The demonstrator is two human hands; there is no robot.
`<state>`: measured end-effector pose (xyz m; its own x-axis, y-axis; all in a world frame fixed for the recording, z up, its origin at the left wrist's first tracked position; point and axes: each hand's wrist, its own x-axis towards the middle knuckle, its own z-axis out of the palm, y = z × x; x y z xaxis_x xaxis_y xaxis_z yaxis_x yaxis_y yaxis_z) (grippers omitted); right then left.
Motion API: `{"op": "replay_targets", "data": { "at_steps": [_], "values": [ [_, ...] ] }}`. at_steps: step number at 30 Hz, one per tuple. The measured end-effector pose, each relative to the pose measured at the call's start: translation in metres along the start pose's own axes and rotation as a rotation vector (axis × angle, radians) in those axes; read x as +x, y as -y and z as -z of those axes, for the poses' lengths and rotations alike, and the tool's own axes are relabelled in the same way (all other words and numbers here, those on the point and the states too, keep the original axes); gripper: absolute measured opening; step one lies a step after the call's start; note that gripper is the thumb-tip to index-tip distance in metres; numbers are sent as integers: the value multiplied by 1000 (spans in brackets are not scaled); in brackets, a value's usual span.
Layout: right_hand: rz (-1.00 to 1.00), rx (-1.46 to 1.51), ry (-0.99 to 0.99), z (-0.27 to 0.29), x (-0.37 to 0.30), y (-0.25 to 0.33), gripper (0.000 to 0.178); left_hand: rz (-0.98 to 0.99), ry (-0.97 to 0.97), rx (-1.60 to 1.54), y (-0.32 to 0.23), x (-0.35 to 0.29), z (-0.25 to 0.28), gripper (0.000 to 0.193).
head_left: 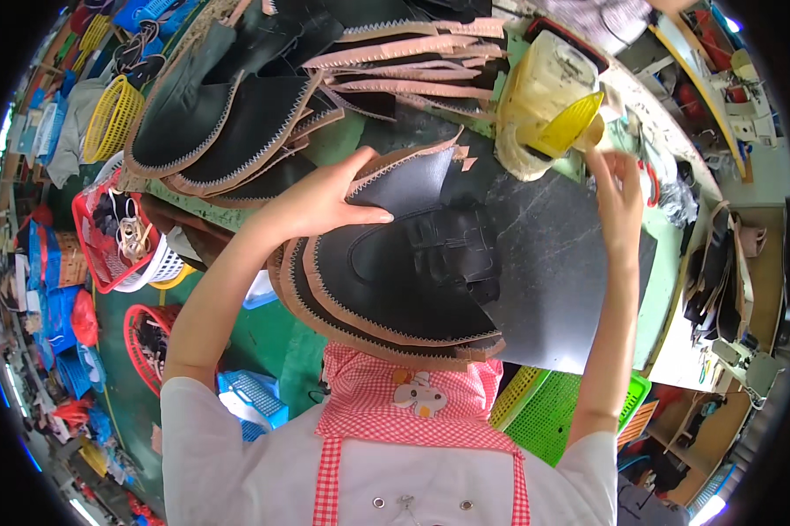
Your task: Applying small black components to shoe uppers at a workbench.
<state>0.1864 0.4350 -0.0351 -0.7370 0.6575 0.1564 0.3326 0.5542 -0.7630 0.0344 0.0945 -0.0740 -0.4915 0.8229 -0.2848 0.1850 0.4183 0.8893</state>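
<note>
Our left hand (329,197) is spread over the zigzag-edged leather (395,280) at the near side of the surface (668,261). Stitching there looks done; what's left we can't tell, nor our right hand (621,197)'s grip beside the plastic pot (548,74).

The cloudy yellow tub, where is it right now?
In the head view, the cloudy yellow tub is right of centre near the top, just up and left from the right hand, beside the pinkish strips.

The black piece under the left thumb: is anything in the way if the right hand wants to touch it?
Nothing visible is: just the flat dark board lies between the right hand and the black piece.
</note>
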Motion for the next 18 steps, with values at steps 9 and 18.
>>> {"op": "replay_targets", "data": {
  "at_steps": [9, 18],
  "values": [
    [226, 270, 87, 8, 25, -14, 15, 34, 84, 94, -19, 0, 21, 74],
    [-178, 498, 407, 22, 14, -60, 24, -189, -242, 847, -50, -35, -41, 86]
  ]
}}
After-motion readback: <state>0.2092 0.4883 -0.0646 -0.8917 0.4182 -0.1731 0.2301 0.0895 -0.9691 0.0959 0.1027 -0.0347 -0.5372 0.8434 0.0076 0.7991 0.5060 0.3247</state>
